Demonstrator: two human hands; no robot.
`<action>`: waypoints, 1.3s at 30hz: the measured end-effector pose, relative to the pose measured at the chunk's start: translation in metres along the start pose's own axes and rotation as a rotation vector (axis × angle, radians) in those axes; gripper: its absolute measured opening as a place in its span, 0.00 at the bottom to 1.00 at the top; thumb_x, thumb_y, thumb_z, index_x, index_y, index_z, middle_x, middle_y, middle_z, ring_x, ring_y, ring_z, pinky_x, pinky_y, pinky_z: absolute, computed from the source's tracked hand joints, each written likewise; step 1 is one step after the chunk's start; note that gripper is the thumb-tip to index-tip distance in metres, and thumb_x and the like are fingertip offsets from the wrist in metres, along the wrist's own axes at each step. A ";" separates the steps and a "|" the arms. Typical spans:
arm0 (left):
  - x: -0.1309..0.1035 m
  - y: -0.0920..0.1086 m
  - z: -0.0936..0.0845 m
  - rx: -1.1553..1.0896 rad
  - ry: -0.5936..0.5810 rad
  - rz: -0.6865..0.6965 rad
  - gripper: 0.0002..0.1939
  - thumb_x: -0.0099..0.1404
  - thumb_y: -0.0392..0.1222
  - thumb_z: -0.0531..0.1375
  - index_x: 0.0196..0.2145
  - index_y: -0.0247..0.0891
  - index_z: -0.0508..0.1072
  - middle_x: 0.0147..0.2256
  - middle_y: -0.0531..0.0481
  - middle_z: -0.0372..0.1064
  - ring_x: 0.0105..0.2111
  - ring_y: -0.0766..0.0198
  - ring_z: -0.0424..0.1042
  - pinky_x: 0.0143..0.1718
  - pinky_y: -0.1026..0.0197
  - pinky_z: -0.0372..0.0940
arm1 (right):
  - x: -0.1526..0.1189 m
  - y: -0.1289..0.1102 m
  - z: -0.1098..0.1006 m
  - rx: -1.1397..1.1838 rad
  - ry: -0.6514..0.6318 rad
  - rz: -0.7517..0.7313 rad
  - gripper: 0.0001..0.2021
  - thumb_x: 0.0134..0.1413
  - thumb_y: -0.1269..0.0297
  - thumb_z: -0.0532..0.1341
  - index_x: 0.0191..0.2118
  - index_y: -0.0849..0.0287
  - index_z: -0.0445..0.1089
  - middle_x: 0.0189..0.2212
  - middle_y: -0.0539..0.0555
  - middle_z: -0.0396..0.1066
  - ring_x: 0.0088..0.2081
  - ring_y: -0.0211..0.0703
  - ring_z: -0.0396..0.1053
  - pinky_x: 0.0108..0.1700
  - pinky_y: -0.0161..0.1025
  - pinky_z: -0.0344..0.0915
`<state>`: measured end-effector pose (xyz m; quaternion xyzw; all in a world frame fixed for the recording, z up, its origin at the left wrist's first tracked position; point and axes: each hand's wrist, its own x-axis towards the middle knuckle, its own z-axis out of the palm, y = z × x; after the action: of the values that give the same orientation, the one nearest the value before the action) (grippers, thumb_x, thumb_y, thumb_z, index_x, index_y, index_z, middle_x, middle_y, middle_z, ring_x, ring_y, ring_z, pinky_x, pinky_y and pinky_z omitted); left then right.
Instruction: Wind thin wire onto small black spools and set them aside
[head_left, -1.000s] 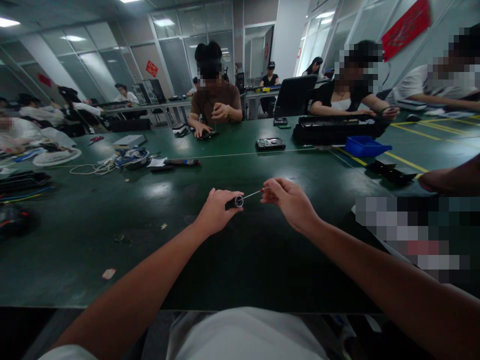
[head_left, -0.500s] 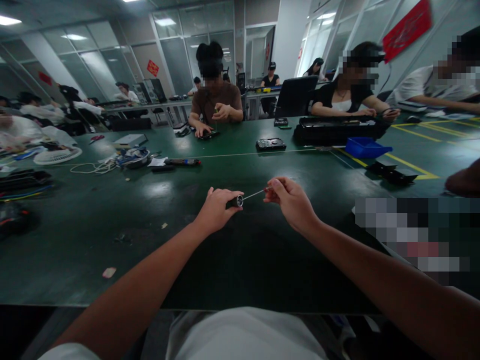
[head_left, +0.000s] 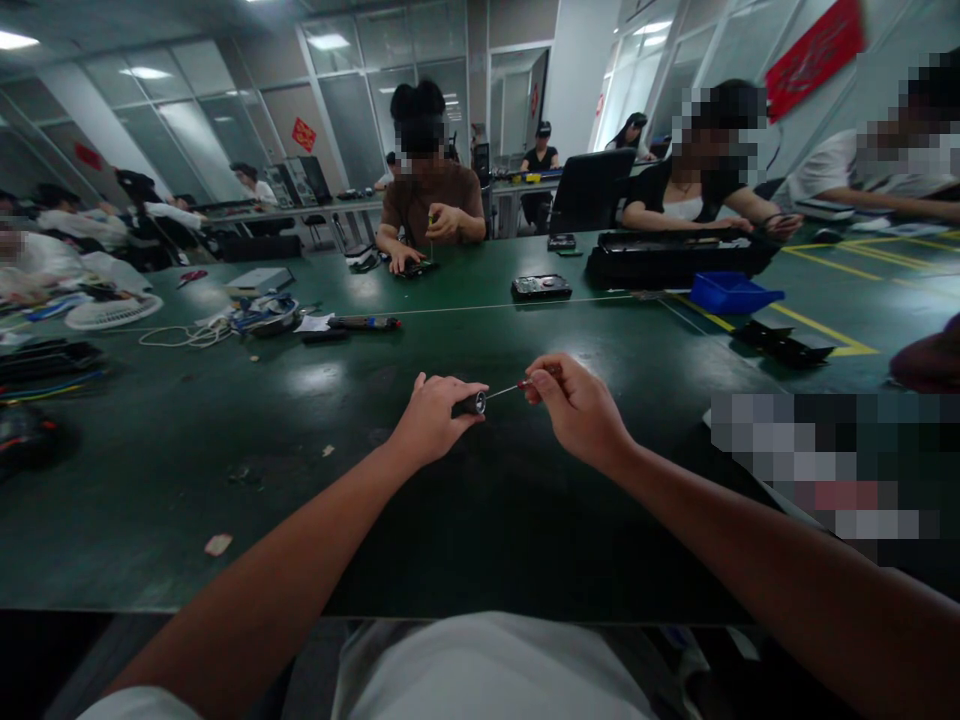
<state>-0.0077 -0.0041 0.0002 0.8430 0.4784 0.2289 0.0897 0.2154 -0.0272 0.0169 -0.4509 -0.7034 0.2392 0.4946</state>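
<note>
My left hand [head_left: 439, 415] is closed around a short black cylinder that looks like a small flashlight [head_left: 471, 404]. Its silver-rimmed round end faces right, between my thumb and forefinger. In my right hand [head_left: 577, 402] a thin screwdriver [head_left: 504, 391] is pinched by its red handle. The metal shaft runs left and slightly down, its tip at or in the round end; I cannot tell how deep. Both hands are held over the green table [head_left: 480, 540], close to each other.
Scraps [head_left: 218, 545] lie near my left forearm. Farther off are a dark pen-like tool [head_left: 367, 323], a tangle of cables [head_left: 266, 315], a hard drive [head_left: 541, 288], a blue bin [head_left: 733, 293] and a long black housing [head_left: 675, 262]. A co-worker [head_left: 435, 200] sits opposite.
My right fingers and wrist have turned slightly on the screwdriver, so more of its red handle shows. It has shifted a little left. My left hand stays put.
</note>
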 end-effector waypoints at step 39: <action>0.002 -0.001 0.001 -0.191 0.023 -0.079 0.16 0.63 0.42 0.65 0.50 0.40 0.74 0.48 0.46 0.73 0.48 0.55 0.70 0.53 0.51 0.62 | 0.002 0.000 -0.005 -0.223 0.026 -0.103 0.09 0.66 0.60 0.53 0.39 0.57 0.66 0.28 0.51 0.72 0.30 0.42 0.71 0.34 0.39 0.62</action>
<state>-0.0069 -0.0018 -0.0005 0.8085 0.4881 0.2793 0.1733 0.2194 -0.0264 0.0197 -0.4695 -0.7415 0.1277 0.4620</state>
